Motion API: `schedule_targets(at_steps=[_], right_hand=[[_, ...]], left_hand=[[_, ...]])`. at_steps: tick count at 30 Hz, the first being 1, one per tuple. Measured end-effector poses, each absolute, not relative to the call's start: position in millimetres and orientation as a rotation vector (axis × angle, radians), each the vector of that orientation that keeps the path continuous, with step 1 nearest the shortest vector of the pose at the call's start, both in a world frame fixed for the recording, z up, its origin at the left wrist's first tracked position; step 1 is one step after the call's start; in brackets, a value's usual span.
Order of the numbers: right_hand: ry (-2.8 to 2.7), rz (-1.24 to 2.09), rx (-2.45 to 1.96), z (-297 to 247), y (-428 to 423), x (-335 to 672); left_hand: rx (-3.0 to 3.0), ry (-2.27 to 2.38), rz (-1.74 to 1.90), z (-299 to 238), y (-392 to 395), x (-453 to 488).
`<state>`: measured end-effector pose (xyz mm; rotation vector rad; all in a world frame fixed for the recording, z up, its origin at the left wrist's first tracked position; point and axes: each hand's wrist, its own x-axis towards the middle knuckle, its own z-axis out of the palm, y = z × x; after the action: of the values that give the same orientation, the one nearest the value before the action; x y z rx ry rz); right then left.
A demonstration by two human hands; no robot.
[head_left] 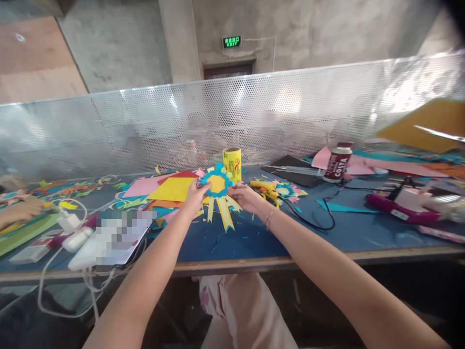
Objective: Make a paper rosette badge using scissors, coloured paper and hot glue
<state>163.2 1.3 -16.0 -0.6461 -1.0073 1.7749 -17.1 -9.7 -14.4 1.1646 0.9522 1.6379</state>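
Note:
A paper rosette (218,184) with a yellow centre, blue frilled edge and yellow ribbon tails is held up over the blue table. My left hand (197,196) grips its left side, thumb on the front. On the opposite edge, my right hand (247,197) pinches the rim, its fingers partly hidden. Right behind the rosette stands a yellow tape roll (233,164). A yellow glue gun (266,189) lies just beyond my right hand, beside a second paper rosette (286,189) in blue and pink.
Coloured paper sheets (170,188) and scraps lie left of centre. A phone (135,237) with white cables is at the front left. To the right stand a brown bottle (338,162) and a purple tray (403,209). Another person's hand (20,212) is far left.

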Motion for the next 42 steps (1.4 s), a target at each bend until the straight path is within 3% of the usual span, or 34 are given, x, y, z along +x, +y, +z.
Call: schedule_targets(at_steps=[31, 42], right_hand=[[-1.259, 1.603, -0.559, -25.9, 7.8, 156.7], [-1.271, 1.682, -0.504, -18.9, 0.7, 157.7]], left_hand=[[1.242, 0.927, 1.649, -11.6, -16.4, -10.8], [1.121, 0.831, 1.648, -17.0, -8.6, -14.9]])
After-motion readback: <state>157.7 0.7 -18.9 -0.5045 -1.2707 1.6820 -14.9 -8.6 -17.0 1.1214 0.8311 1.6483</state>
